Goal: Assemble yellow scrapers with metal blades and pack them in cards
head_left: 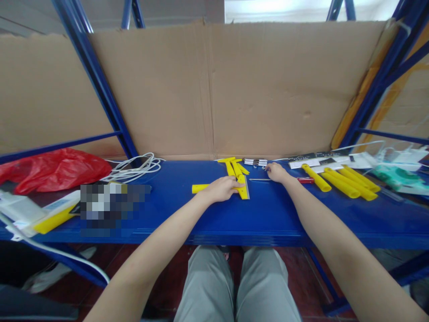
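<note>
My left hand (221,188) is closed around a yellow scraper (244,192) lying low over the blue shelf. Its handle sticks out to the left of my hand, and the pale blade edge faces right. My right hand (276,172) rests farther right with its fingers pinched together at the shelf surface, beside tiny light-coloured pieces; what is between the fingertips is too small to make out. A screwdriver with a red handle (305,180) lies partly behind my right wrist. Other yellow scraper parts (229,166) and a banded white stack (255,162) lie just beyond my hands.
Several yellow tube handles (342,183) lie at the right near black-and-white packaging (318,159) and a green plastic bundle (398,176). On the left are a red plastic bag (56,170), a coiled white cable (140,167) and a blurred-out patch. Cardboard (234,89) walls the back.
</note>
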The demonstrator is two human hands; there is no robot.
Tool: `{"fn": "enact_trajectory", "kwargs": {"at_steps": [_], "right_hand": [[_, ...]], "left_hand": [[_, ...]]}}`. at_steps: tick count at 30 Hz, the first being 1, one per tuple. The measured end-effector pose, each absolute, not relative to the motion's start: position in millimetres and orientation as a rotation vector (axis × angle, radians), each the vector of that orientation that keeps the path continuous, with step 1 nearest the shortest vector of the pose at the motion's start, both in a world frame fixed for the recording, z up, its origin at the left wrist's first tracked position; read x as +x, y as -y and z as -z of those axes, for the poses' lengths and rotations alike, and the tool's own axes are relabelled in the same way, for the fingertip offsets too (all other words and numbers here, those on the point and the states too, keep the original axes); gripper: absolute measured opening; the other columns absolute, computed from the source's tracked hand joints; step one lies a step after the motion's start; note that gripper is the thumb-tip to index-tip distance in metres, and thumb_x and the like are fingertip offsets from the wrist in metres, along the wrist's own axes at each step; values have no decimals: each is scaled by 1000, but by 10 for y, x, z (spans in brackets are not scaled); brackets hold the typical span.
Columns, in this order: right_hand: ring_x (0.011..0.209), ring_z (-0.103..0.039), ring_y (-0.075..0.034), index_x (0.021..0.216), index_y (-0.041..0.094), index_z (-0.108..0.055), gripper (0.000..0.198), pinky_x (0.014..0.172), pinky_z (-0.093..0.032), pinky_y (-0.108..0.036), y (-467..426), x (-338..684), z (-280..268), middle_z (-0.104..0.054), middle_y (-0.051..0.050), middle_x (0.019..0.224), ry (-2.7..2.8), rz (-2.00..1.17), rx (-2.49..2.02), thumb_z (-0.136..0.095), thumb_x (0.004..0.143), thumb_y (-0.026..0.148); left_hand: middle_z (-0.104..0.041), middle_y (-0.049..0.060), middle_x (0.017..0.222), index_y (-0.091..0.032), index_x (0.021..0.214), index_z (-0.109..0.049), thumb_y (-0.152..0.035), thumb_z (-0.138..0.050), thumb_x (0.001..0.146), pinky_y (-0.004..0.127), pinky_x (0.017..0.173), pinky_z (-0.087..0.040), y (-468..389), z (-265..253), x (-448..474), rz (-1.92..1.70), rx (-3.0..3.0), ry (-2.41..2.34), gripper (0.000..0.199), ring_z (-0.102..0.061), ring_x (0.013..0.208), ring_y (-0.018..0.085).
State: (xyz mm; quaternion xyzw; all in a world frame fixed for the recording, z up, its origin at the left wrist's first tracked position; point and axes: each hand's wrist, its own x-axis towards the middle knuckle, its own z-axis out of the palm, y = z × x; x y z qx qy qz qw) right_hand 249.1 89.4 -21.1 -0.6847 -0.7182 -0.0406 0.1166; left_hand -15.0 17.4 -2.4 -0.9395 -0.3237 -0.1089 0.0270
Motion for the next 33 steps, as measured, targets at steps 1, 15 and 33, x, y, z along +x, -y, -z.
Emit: {"fn": "enact_trajectory", "kwargs": {"at_steps": [1,15,33], "right_hand": [[107,-55,-23,115,13,-62,39,91,-42,-30,-895,2491,211,-60,-15,112,2101,114,-2000,-40,83,8],[98,-61,-19,104,13,-67,30,84,-44,-24,-919,2501,204,-66,-13,104,2075,53,-1983,-46,82,8],[79,-67,-19,77,11,-73,20,69,-46,-20,-771,2516,67,-72,-12,85,1957,-125,-2099,-55,72,4]], "left_hand": [[-65,9,104,-21,119,-63,-18,-53,87,30,87,-46,-175,24,-151,338,-2905,1000,34,-61,98,21],[-65,9,104,-20,119,-63,-18,-53,87,31,89,-45,-192,37,-154,367,-2906,1010,34,-61,98,20],[-65,9,104,-20,121,-62,-20,-53,87,31,88,-45,-221,58,-165,359,-2905,1017,35,-60,98,21]]}}
